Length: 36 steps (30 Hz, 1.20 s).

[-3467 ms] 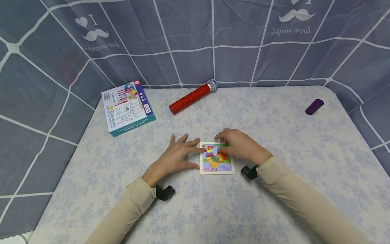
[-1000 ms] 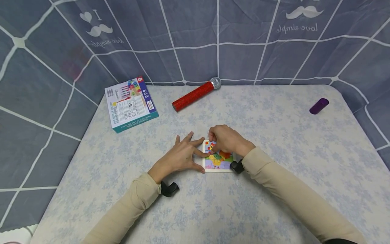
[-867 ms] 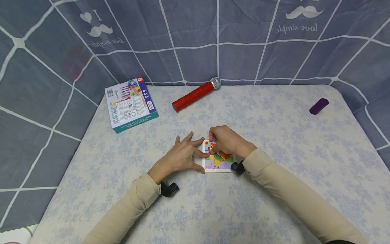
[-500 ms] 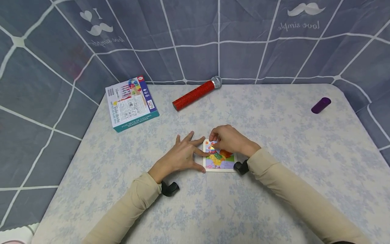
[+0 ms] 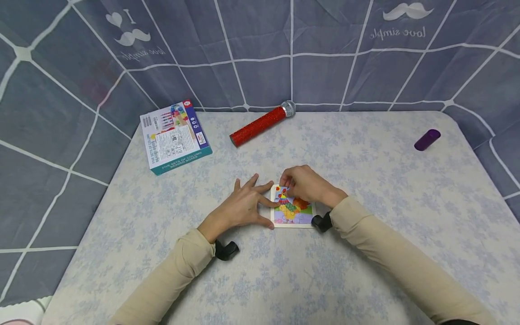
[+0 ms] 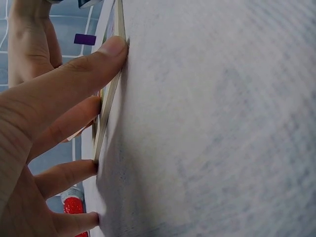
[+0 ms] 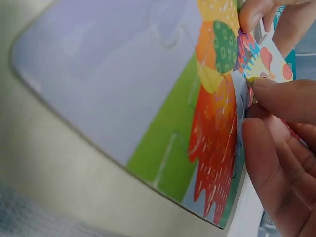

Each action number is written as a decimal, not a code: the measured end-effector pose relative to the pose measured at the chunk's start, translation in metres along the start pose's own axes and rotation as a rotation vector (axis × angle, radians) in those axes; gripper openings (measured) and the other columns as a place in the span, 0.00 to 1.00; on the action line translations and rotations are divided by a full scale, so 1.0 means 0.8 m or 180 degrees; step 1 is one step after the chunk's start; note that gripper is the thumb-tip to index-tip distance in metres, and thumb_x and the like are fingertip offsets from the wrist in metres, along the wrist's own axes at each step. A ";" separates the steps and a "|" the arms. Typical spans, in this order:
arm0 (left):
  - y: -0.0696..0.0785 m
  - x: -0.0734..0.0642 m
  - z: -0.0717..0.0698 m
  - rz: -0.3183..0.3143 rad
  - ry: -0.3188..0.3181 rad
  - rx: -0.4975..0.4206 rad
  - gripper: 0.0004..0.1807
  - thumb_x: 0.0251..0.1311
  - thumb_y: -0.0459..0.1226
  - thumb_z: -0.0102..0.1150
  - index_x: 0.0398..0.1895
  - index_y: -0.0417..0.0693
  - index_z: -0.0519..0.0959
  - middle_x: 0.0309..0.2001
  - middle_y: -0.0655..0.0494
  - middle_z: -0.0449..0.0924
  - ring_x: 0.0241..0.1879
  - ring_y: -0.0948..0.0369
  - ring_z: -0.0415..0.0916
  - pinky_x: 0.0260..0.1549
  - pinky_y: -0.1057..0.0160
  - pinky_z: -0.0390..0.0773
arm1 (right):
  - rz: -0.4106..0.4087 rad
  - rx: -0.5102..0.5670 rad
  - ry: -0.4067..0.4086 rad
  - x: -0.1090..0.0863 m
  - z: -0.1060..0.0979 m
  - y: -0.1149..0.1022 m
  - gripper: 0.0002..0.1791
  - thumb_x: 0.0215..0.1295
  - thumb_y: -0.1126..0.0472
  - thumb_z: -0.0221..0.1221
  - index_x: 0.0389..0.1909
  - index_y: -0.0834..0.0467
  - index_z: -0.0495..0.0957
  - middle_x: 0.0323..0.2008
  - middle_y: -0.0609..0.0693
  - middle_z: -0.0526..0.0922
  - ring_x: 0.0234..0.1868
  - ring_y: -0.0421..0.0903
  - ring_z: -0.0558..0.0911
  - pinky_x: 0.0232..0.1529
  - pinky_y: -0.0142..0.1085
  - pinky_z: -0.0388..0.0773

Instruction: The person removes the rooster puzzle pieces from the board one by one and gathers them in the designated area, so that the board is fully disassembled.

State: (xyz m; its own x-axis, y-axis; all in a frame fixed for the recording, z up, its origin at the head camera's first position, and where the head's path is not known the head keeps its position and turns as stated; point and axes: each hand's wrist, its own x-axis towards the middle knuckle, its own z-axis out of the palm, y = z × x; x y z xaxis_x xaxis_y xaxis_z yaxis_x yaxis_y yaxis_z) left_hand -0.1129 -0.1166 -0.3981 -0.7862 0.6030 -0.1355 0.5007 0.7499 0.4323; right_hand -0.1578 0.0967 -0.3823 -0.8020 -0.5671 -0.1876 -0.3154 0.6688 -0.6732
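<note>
A jigsaw puzzle (image 5: 298,219) of a colourful rooster lies in its pale frame on the table. My left hand (image 5: 242,206) is spread at its left side, fingers mostly straight. In the left wrist view its thumb (image 6: 101,57) touches the board's edge, and another fingertip reaches onto the picture. My right hand (image 5: 307,184) is over the upper part, pinching a puzzle piece (image 7: 269,64) with the rooster's head on it. That piece stands tilted up out of the picture in the right wrist view, the thumb (image 7: 284,96) at its edge. Its far side is partly hidden.
A boxed toy set (image 5: 175,135) lies at the back left. Behind the puzzle is a red glitter microphone (image 5: 258,126) with a silver head. A small purple cylinder (image 5: 427,140) lies at the far right. A grey-blue curtain (image 5: 260,40) borders the table.
My right hand has moved left across the puzzle, then slightly back right. The rooster's head piece has tilted up with it. My left hand stays at the board's left edge.
</note>
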 end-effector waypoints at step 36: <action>0.002 0.001 0.000 -0.0025 0.0022 0.0003 0.33 0.36 0.57 0.79 0.51 0.63 0.85 0.72 0.51 0.61 0.74 0.37 0.43 0.58 0.21 0.41 | 0.1035 0.0660 0.0426 -0.054 -0.075 0.105 0.10 0.60 0.59 0.68 0.40 0.61 0.88 0.30 0.49 0.87 0.28 0.44 0.76 0.27 0.32 0.70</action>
State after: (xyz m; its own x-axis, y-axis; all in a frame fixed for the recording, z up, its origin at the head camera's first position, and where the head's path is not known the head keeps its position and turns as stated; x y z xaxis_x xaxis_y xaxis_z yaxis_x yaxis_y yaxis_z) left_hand -0.1129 -0.1154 -0.3973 -0.7925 0.5953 -0.1326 0.4950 0.7549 0.4303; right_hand -0.1804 0.2065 -0.3878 -0.9063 -0.2655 -0.3290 0.0634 0.6841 -0.7266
